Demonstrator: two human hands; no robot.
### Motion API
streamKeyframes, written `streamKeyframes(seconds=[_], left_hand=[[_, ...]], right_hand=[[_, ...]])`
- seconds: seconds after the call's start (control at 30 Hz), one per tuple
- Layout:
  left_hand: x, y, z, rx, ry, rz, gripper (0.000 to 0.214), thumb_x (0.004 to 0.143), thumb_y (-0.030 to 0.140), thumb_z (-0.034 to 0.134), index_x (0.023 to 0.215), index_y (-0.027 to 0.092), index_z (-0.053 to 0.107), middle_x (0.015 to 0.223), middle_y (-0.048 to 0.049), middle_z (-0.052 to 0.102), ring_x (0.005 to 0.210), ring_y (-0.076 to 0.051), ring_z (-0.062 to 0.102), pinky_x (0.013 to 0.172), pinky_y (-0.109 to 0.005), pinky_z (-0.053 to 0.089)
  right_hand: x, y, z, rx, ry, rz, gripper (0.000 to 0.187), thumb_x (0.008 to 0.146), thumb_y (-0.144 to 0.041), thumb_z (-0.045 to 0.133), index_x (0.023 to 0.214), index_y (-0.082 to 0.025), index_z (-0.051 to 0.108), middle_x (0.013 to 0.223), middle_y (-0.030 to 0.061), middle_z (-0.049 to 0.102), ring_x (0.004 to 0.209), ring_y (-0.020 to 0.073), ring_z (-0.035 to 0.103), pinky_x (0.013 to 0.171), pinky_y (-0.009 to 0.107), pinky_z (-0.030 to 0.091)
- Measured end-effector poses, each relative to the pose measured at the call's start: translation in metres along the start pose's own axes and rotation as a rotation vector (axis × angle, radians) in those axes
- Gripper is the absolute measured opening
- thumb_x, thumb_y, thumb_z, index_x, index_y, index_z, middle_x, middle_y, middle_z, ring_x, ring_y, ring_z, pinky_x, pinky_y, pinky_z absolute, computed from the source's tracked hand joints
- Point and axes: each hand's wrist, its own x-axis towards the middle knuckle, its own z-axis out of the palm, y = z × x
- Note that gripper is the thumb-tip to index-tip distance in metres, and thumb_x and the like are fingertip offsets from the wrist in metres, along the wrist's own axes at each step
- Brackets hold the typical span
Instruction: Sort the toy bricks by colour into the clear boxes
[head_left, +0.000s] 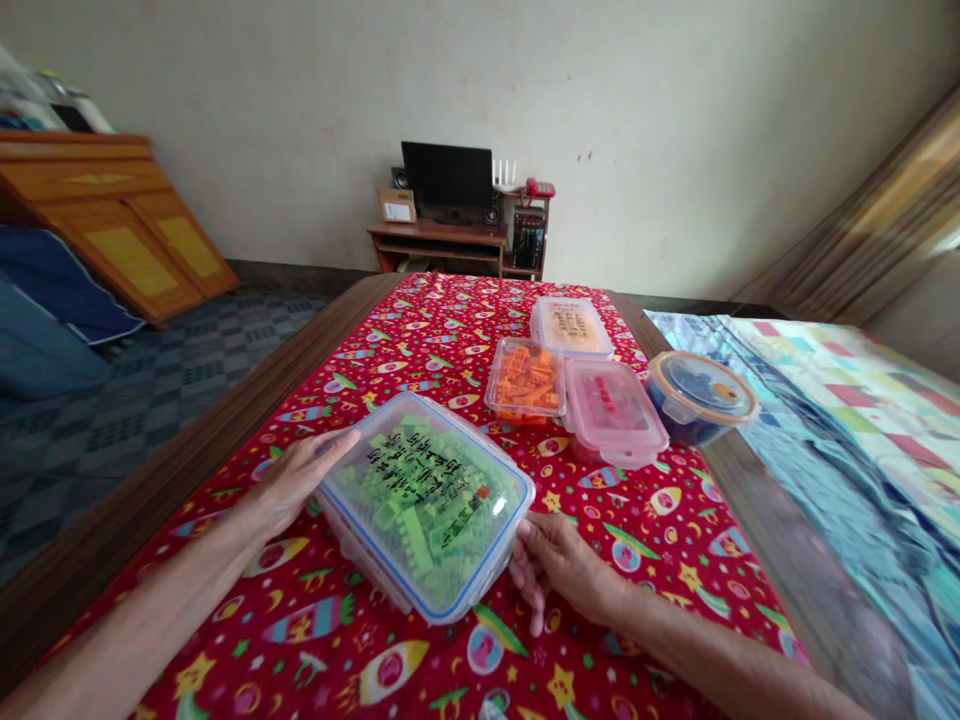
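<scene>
In front of me, a clear plastic storage box (431, 505) with a blue-rimmed lid and black writing holds green building blocks. It sits turned at an angle on the red patterned tablecloth (390, 670). My left hand (304, 480) grips its left side, the thumb along the lid's edge and the other fingers mostly hidden. At the right corner, my right hand (559, 565) has its thumb at the lid's rim and its fingers curled below, against the side. The lid lies on the box; I cannot tell whether every side clip is fastened.
Beyond the box stand an uncovered tub of orange blocks (527, 375), a pink-lidded box (615, 410), a clear-lidded box with pale contents (571, 327) and a round blue container (701, 395) near the table's right edge. A bed (847, 450) adjoins the right side.
</scene>
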Motion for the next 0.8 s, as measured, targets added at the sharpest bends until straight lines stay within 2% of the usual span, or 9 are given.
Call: streamKeyframes(seconds=[0.13,0.23,0.3,0.37,0.47,0.57,0.8], left_hand=[[0.002,-0.003,0.001,-0.072,-0.01,0.022,0.079,0.054,0.076,0.066,0.102,0.014,0.07,0.101,-0.0107,0.075,0.096,-0.03,0.069,0.084,-0.036,0.055],[0.003,-0.006,0.001,-0.053,0.027,0.018,0.084,0.051,0.078,0.066,0.104,0.013,0.069,0.106,-0.0122,0.073,0.102,-0.032,0.067,0.089,-0.039,0.053],[0.004,-0.007,0.001,-0.05,0.04,0.02,0.088,0.051,0.078,0.067,0.109,0.012,0.068,0.111,-0.0133,0.072,0.107,-0.033,0.064,0.092,-0.04,0.051],[0.004,-0.007,0.0,-0.095,0.015,0.02,0.09,0.053,0.075,0.069,0.119,0.013,0.064,0.116,-0.0133,0.07,0.109,-0.032,0.063,0.092,-0.039,0.051],[0.005,-0.004,-0.003,-0.216,-0.041,0.002,0.093,0.057,0.065,0.074,0.131,0.014,0.055,0.121,-0.0136,0.067,0.105,-0.029,0.066,0.085,-0.033,0.055],[0.006,0.0,-0.006,-0.282,-0.027,-0.003,0.092,0.056,0.061,0.077,0.131,0.013,0.055,0.122,-0.0155,0.066,0.103,-0.028,0.067,0.08,-0.031,0.056],[0.003,0.006,-0.001,-0.217,0.012,-0.05,0.103,0.048,0.07,0.075,0.13,0.011,0.057,0.117,-0.0161,0.068,0.108,-0.033,0.064,0.094,-0.042,0.051]], right_hand=[[-0.005,0.006,-0.002,-0.073,0.003,-0.03,0.05,0.084,-0.067,0.048,0.082,-0.016,0.046,0.063,-0.0025,0.059,0.042,0.0102,0.059,0.038,0.021,0.05],[-0.008,0.005,-0.001,-0.105,-0.02,-0.028,0.049,0.08,-0.062,0.059,0.093,-0.015,0.05,0.065,-0.0016,0.062,0.051,0.012,0.064,0.048,0.022,0.053],[-0.009,0.003,0.0,-0.09,-0.01,-0.011,0.049,0.076,-0.059,0.065,0.09,-0.013,0.054,0.062,-0.0008,0.062,0.051,0.0117,0.063,0.051,0.023,0.054],[-0.009,0.001,0.002,-0.023,0.022,-0.008,0.047,0.074,-0.056,0.069,0.083,-0.012,0.057,0.063,0.0019,0.064,0.054,0.012,0.064,0.057,0.025,0.055],[-0.01,0.002,0.005,0.145,0.05,-0.045,0.041,0.073,-0.048,0.075,0.082,-0.01,0.061,0.074,0.0074,0.069,0.068,0.0159,0.069,0.07,0.031,0.056],[-0.012,0.003,0.007,0.271,0.038,-0.036,0.035,0.073,-0.042,0.077,0.079,-0.01,0.062,0.077,0.0095,0.07,0.075,0.0191,0.07,0.074,0.034,0.056],[-0.013,0.003,0.007,0.363,0.04,0.025,0.03,0.073,-0.036,0.077,0.078,-0.01,0.062,0.081,0.0116,0.072,0.075,0.0205,0.071,0.075,0.036,0.056]])
